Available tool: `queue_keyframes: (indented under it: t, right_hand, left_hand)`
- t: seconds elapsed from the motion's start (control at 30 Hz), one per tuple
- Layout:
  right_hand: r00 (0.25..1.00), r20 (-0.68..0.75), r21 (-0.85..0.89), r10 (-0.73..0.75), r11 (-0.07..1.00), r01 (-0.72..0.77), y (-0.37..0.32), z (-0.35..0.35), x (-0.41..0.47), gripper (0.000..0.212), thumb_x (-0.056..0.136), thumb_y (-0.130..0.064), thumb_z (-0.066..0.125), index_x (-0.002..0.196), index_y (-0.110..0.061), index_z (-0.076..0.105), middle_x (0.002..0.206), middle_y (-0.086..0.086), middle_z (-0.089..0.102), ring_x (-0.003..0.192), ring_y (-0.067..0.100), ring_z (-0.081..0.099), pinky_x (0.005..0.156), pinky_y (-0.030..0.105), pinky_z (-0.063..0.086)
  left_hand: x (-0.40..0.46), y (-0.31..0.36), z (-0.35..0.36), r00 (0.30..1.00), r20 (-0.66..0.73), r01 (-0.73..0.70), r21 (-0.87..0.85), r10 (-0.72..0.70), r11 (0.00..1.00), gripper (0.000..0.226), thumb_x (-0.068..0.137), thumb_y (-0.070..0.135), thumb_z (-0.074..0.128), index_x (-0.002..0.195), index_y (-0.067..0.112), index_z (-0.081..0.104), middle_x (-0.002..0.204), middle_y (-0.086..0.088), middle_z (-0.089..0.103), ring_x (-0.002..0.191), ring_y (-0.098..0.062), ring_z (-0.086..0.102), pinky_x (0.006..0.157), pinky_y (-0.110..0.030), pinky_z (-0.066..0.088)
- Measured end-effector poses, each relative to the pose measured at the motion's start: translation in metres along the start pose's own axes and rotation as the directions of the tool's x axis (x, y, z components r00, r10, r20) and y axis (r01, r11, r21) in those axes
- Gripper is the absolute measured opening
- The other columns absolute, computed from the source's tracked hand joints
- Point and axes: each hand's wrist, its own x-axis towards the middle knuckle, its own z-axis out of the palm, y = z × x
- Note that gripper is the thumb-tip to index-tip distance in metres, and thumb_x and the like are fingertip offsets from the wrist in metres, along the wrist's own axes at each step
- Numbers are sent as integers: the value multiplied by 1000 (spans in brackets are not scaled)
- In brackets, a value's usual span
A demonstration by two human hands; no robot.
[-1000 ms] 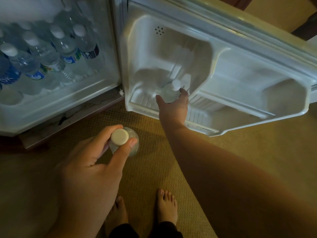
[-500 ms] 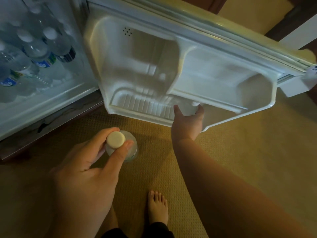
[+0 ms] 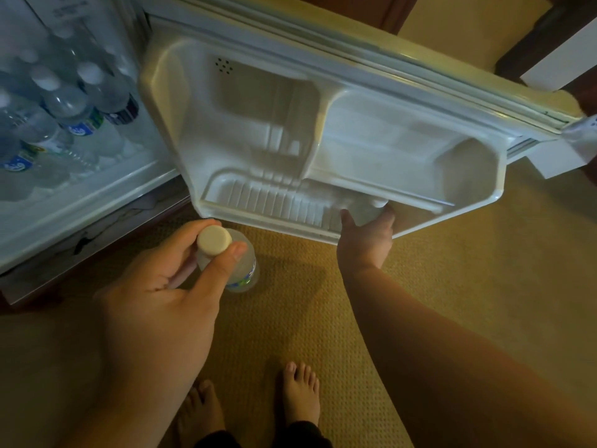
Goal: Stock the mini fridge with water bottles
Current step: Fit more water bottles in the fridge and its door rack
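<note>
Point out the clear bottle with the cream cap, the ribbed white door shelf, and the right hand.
Clear bottle with cream cap (image 3: 214, 240), head view, on the cap.
Ribbed white door shelf (image 3: 271, 202), head view, ribbed floor.
Right hand (image 3: 366, 236), head view, back of hand.

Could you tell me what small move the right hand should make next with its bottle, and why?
Probably lower the bottle the rest of the way into the door shelf and let go. The right hand grips it from below at the shelf's right end, under the upper ledge, so it looks almost seated. The left hand holds a second bottle by the cap, waiting.
</note>
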Motion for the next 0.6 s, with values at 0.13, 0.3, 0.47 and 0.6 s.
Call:
queue_keyframes:
  t: [0.13,0.3,0.47,0.6]
  right_hand:
    - [998,26,8,61,998,-61,-3,-3,0,79,92,-35,77,156,-22,32,137,13,61,123,36,61,101,41,49]
    - [992,44,-7,116,993,-116,-7,-10,2,77,93,-38,75,154,-21,30,130,20,64,118,43,63,98,45,52]
    - [989,55,6,141,990,-141,-10,-14,0,74,93,-37,76,150,-18,32,126,22,64,114,44,64,93,43,52]
    - [987,54,43,148,988,-151,-13,-11,0,74,93,-34,76,148,-15,31,128,22,64,115,43,64,93,42,51]
  left_hand:
    - [18,5,2,999,-45,-23,-59,20,998,22,90,31,78,112,35,76,105,25,78,104,10,72,85,-8,55]
    - [44,16,10,994,-85,-66,-16,64,998,19,93,28,78,110,35,72,100,37,72,99,14,70,81,-3,51]
    - [73,20,20,987,-107,-118,25,120,993,15,96,35,77,109,38,71,97,30,70,98,3,72,85,-11,54]
    - [96,15,37,988,-97,-122,22,124,992,20,96,36,76,112,25,77,97,21,73,95,-2,72,82,-8,52]
